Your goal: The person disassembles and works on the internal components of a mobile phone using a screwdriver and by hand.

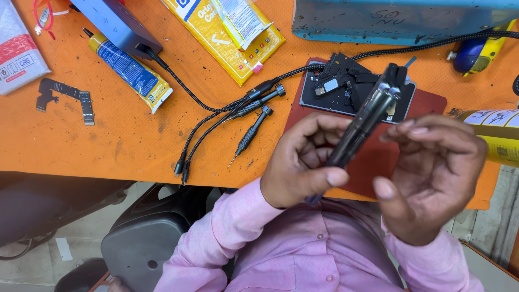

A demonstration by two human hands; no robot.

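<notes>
Held edge-on between both hands, a slim black phone (363, 123) tilts above the orange worktop (124, 135). Left hand (303, 162) has its grip closed on the phone's lower end, thumb pressed against the side and fingers curled behind. Right hand (432, 173) is opened, its fingertips touching the phone's upper part from the far side, thumb free. Beneath lies a dark red mat (427, 105) carrying an opened black device back (346, 86). To the left lie two small black screwdrivers (251, 121) and braided black cables (216, 108), then a blue-and-yellow glue tube (130, 70). Pink sleeves (227, 216) frame the bottom.
</notes>
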